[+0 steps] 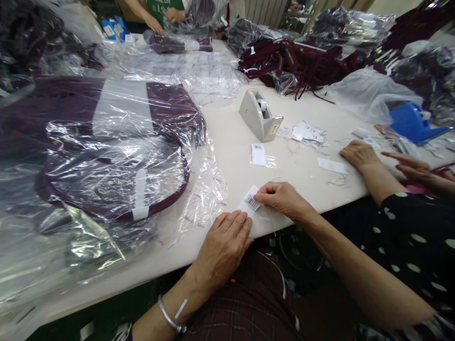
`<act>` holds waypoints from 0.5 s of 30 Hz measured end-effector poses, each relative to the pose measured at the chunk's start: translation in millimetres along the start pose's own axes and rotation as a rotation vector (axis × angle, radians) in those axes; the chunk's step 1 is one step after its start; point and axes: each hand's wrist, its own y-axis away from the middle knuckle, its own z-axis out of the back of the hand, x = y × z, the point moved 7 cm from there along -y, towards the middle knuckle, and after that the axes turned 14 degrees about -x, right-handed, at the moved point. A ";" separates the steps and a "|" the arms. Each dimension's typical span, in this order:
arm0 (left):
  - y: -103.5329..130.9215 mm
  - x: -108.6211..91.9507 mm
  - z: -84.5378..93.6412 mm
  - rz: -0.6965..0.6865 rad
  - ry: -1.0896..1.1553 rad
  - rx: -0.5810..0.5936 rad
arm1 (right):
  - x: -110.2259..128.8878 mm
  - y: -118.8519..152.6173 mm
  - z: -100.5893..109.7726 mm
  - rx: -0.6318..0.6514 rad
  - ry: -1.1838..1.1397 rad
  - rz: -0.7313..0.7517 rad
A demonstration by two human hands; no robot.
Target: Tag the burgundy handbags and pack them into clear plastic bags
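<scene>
A small white barcode label (250, 202) lies near the table's front edge. My right hand (282, 199) pinches its right end between thumb and fingers. My left hand (224, 244) lies flat on the table just below the label, fingers together, pressing on a thin clear sleeve whose edges are hard to make out. A silver bangle circles my left wrist. Another barcode label in a clear sleeve (259, 155) rests a little farther back on the white table (234, 137).
A grey tape dispenser (260, 116) stands mid-table. Dark purple garments in clear plastic bags (117, 156) fill the left. Loose labels (305, 132), purple cords (291, 61) and a blue dispenser (412, 122) lie to the right. Another person's hands (359, 154) rest at right; a third person's hands (156, 21) work at the far end.
</scene>
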 end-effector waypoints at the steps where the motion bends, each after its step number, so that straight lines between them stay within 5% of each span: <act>1: -0.4 0.1 0.2 0.001 -0.001 -0.001 | 0.3 -0.5 -0.1 -0.006 0.003 0.005; 15: 0.3 0.2 0.2 0.002 0.005 -0.008 | 3.9 -0.9 0.8 -0.042 0.057 0.039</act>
